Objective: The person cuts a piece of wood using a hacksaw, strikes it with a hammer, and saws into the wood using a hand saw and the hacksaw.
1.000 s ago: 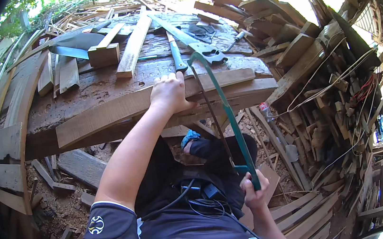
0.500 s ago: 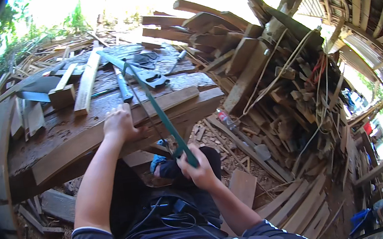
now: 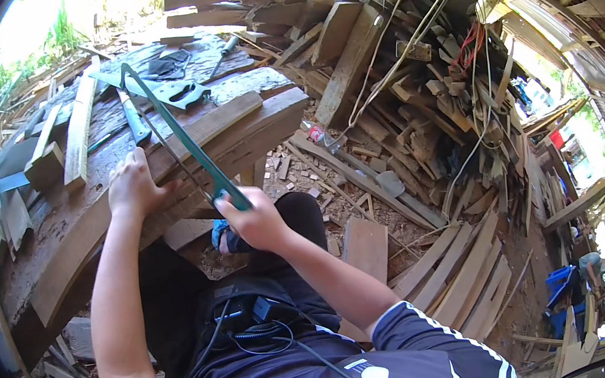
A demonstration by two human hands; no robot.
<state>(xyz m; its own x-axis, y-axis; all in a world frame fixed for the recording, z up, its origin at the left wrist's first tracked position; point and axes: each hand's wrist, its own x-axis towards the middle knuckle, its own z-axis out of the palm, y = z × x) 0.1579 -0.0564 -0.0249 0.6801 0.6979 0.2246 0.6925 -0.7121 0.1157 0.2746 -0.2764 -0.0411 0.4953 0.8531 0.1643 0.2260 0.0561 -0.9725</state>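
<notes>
My right hand (image 3: 255, 221) is wrapped round the lower end of a green-framed bow saw (image 3: 196, 151). The saw slants up and away to the left, its thin blade crossing a long wooden board (image 3: 233, 114) along the near edge of the workbench. My left hand (image 3: 134, 187) grips that board left of the blade, fingers over the top and thumb toward the cut. Just beyond lies a tool with a blue handle (image 3: 136, 122). A handsaw with a grey handle (image 3: 183, 94) rests behind the bow saw's frame. The blade's depth in the wood is too small to tell.
Wood strips (image 3: 84, 133) and short blocks (image 3: 45, 168) lie on the rough workbench (image 3: 226, 56). A tall lumber heap (image 3: 344, 33) rises at the right, with loose planks (image 3: 441, 270) below. Wood scraps cover the ground. Another person (image 3: 594, 266) is at the far right.
My right hand has pushed forward with the bow saw, closer to the board. The left hand keeps its hold on the board. The whole view has shifted, so the bench appears further left.
</notes>
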